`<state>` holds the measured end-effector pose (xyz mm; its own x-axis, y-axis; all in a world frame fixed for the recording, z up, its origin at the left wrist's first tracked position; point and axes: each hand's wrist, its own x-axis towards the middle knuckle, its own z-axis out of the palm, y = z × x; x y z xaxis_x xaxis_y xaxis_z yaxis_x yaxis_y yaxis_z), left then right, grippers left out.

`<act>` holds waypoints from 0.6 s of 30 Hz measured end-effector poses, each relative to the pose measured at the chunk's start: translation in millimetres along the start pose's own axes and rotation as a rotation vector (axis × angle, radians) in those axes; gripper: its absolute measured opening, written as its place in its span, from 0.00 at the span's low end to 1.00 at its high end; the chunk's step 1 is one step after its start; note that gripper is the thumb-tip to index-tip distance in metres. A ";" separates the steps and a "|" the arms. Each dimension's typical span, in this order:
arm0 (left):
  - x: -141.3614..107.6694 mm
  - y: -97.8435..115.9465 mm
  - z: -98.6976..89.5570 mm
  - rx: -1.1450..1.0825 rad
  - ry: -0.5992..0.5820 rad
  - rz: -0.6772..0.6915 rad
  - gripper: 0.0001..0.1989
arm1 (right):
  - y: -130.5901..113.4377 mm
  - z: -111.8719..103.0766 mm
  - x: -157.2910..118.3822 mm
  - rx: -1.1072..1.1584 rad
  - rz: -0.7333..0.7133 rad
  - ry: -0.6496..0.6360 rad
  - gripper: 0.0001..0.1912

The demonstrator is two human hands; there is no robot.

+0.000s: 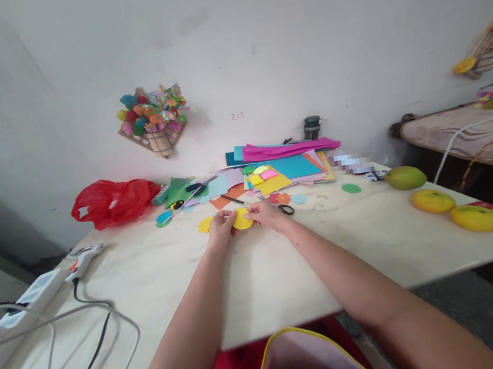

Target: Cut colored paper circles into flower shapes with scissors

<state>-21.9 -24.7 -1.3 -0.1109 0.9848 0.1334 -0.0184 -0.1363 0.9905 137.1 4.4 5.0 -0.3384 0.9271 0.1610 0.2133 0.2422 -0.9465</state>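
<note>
Between my two hands is a round yellow paper piece [242,219], just above the table. My left hand [221,226] pinches its left edge, and my right hand [264,213] grips the right edge with the fingertips. Another yellow paper piece [205,225] lies to the left, partly covered by my left hand. Right behind my right hand are black-handled scissors [286,209], partly hidden by it. Red paper flower shapes [279,198] and a light blue paper circle [298,199] lie just past the scissors.
Coloured sheets [300,166] are stacked at the back, with more scissors [197,187] to their left. A red plastic bag [111,202] sits at left, near a glue gun [84,261] and power strip [39,293] with loose cables. Mangoes [476,218] lie at the right.
</note>
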 end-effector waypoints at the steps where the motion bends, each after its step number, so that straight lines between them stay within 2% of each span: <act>1: -0.6 0.6 0.9 -0.003 -0.005 -0.004 0.20 | 1.4 1.0 0.9 0.015 0.007 0.019 0.15; 5: -1.1 -0.3 2.8 -0.064 -0.080 -0.040 0.20 | 7.1 2.1 5.6 0.018 -0.021 0.113 0.13; 7: -0.7 -2.2 2.3 -0.082 -0.105 -0.064 0.18 | 6.6 -0.4 7.0 -0.049 -0.050 0.125 0.13; 10: 0.3 -4.8 0.7 -0.114 -0.091 -0.081 0.18 | 0.4 -13.7 6.7 -0.332 -0.085 0.183 0.15; 11: 0.6 -5.3 0.3 -0.127 -0.088 -0.091 0.17 | -2.2 -21.4 6.0 -0.460 -0.073 0.261 0.14; 13: 1.2 -5.9 0.0 -0.146 -0.081 -0.114 0.17 | -6.4 -41.3 3.8 -0.715 0.008 0.422 0.11; 14: 1.5 -6.0 0.3 -0.153 -0.077 -0.125 0.16 | -7.5 -52.6 2.2 -0.824 0.078 0.463 0.11; 15: 1.7 -6.0 0.7 -0.157 -0.071 -0.135 0.16 | -7.9 -64.0 0.5 -0.915 0.150 0.482 0.11; 18: 2.0 -5.5 2.1 -0.169 -0.052 -0.158 0.15 | -5.2 -93.0 -4.6 -1.106 0.332 0.405 0.16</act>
<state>-20.0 -21.8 -6.4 -0.0426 0.9989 -0.0173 -0.1983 0.0086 0.9801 222.8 25.5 35.2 0.1482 0.9643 0.2193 0.9658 -0.0935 -0.2419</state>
